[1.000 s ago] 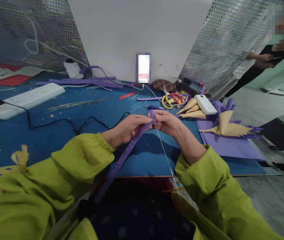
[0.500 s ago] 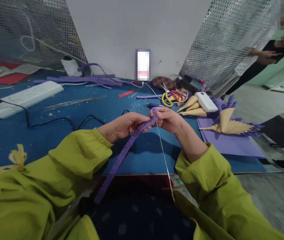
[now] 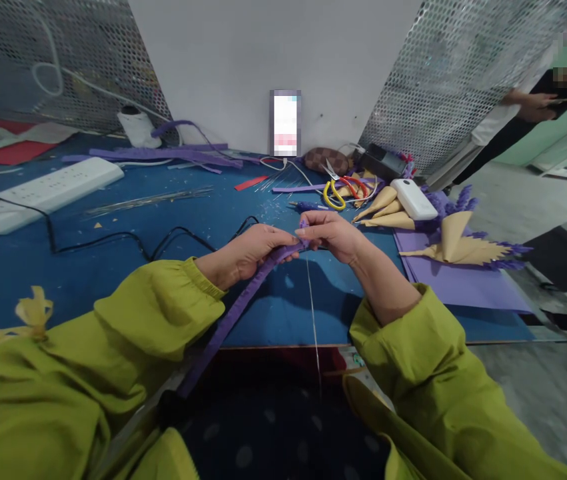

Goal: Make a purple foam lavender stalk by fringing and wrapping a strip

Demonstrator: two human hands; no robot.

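Observation:
Between thumb and fingers, my left hand (image 3: 258, 250) pinches a long purple fringed paper strip (image 3: 246, 293), whose loose end hangs down toward my lap. My right hand (image 3: 330, 235) is closed on the strip's upper end, where the purple paper is bunched around the top of a thin wire (image 3: 312, 300). The wire hangs almost straight down past the table edge. The fingertips of both hands nearly meet. How the paper is fixed to the wire is hidden by my fingers.
On the blue table (image 3: 163, 307) lie a white power strip (image 3: 48, 193), loose wires (image 3: 153, 200), yellow-and-red-handled scissors (image 3: 334, 193), a blue glue gun (image 3: 310, 207), a white power bank (image 3: 414, 199) and wrapped purple flowers (image 3: 463, 243). A phone (image 3: 285, 125) leans against the wall. Another person (image 3: 513, 120) stands at right.
The wire has swung from a slant to nearly vertical. My right hand's fingers have shifted over the bunched strip end, covering more of it. My left hand keeps its pinch.

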